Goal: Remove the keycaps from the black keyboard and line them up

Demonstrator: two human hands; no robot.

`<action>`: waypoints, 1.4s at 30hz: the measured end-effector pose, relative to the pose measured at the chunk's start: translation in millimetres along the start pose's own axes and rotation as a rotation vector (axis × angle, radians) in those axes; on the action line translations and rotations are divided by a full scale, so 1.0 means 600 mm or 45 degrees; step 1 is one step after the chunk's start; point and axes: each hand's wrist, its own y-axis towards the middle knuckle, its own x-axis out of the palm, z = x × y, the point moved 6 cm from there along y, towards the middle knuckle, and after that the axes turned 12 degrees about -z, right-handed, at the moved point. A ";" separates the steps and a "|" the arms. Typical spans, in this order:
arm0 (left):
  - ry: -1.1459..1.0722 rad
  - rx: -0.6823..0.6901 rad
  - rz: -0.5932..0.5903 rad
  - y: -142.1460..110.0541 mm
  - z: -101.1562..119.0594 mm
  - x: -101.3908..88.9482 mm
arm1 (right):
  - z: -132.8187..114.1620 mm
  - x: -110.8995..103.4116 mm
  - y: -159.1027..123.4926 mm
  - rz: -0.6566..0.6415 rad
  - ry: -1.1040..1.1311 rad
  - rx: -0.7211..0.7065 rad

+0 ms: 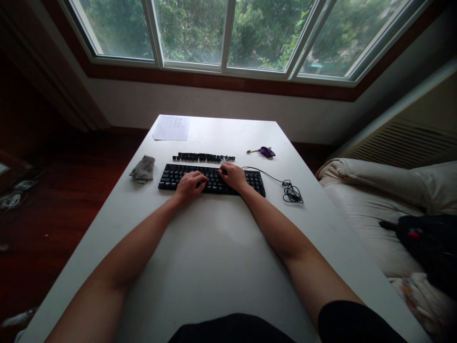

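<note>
A black keyboard (178, 176) lies across the far half of the white table (214, 247). My left hand (190, 185) rests on its middle keys with the fingers curled under. My right hand (233, 175) sits just right of it on the keyboard, fingers bent toward the top row; whether they pinch anything I cannot make out. A row of several loose black keycaps (202, 156) lies just behind the keyboard. The keyboard's black cable (291, 191) coils on the table to the right.
A grey cloth (143, 169) lies left of the keyboard. A purple-tipped tool (264, 151) sits behind it on the right, and a sheet of paper (172, 127) at the far left corner. A bed with light bedding (374, 190) and a black object (424, 238) stands at the right.
</note>
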 end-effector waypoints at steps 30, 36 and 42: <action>0.001 -0.013 0.007 0.000 -0.002 0.001 | -0.003 -0.001 0.000 -0.029 0.007 0.014; -0.015 -0.016 -0.003 0.000 -0.001 0.001 | -0.004 -0.003 -0.002 -0.040 0.016 0.024; -0.014 -0.016 -0.011 0.001 -0.001 0.001 | -0.004 -0.005 -0.002 -0.046 0.018 0.020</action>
